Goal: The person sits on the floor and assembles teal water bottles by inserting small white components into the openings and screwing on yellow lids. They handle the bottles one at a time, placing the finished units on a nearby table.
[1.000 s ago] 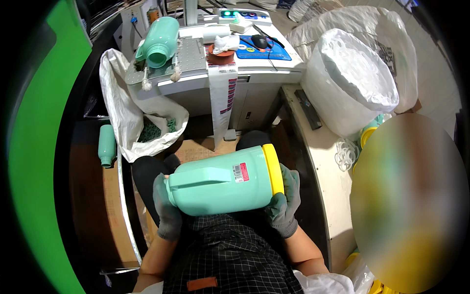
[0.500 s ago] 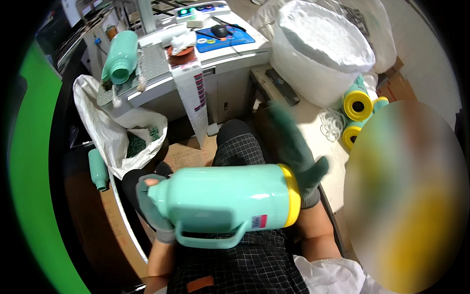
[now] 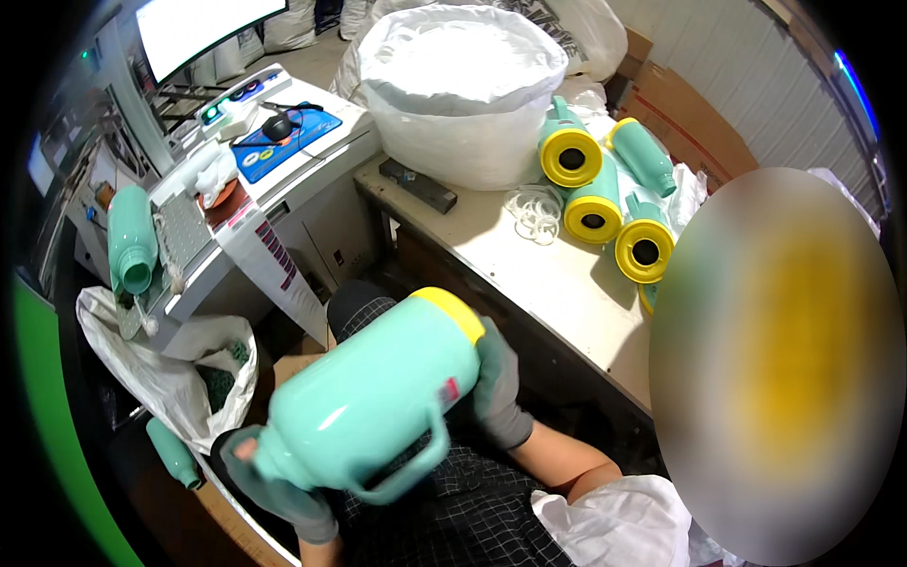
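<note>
A mint-green thermos jug (image 3: 368,387) with a yellow base ring lies tilted across my lap, its neck low at the left and its base up at the right. My left hand (image 3: 279,487), in a grey-green glove, is closed around the neck, with a bare fingertip showing. At the base end my right hand (image 3: 499,387), gloved as well, presses its palm and fingers against the yellow ring (image 3: 449,314). The looped handle (image 3: 411,468) faces toward me. A small label sits near the base. The fingers behind the jug are partly hidden.
Several green jugs with yellow bases (image 3: 593,217) lie on the white table (image 3: 539,283) at the right, beside white rings (image 3: 535,214) and a big white bag (image 3: 453,142). Left stand a machine bench (image 3: 307,180), a jug shell (image 3: 132,231) and a sack (image 3: 156,378).
The jug has tilted, its base end rising and its neck end dropping to the left. My right hand has come in against the base. The view has swung right.
</note>
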A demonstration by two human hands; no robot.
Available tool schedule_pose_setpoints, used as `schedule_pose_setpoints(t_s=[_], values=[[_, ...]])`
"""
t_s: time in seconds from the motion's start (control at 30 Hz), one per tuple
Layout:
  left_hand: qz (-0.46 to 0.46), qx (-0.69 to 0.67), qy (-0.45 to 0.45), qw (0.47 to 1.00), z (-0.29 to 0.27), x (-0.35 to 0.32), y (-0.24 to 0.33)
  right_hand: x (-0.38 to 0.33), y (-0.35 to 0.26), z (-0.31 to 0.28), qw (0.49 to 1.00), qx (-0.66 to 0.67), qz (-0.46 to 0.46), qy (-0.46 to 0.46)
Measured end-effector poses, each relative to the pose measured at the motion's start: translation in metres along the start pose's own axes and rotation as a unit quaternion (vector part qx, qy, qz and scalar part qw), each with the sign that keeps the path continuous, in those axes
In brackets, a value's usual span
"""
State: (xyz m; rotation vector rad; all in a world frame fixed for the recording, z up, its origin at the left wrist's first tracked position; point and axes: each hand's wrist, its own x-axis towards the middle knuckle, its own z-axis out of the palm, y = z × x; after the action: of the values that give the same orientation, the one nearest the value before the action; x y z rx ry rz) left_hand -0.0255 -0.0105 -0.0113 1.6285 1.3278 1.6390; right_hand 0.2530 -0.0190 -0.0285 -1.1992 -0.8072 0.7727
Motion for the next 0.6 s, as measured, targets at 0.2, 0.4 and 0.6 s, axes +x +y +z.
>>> schedule_pose_setpoints(t_s=[0.2, 0.4, 0.6], values=[[0.020, -0.146, -0.001, 0.989, 0.026, 0.000, 0.002, 0.058, 0.016, -0.071, 0.982, 0.187, 0.024, 0.023], [0.010, -0.120, -0.065, 0.991, 0.027, 0.006, 0.008, 0.166, -0.065, -0.171, 0.863, 0.454, 0.048, 0.215], [-0.098, -0.134, -0.090, 0.982, 0.025, -0.011, -0.022, 0.234, -0.070, -0.269, 0.800, 0.476, 0.006, 0.366]])
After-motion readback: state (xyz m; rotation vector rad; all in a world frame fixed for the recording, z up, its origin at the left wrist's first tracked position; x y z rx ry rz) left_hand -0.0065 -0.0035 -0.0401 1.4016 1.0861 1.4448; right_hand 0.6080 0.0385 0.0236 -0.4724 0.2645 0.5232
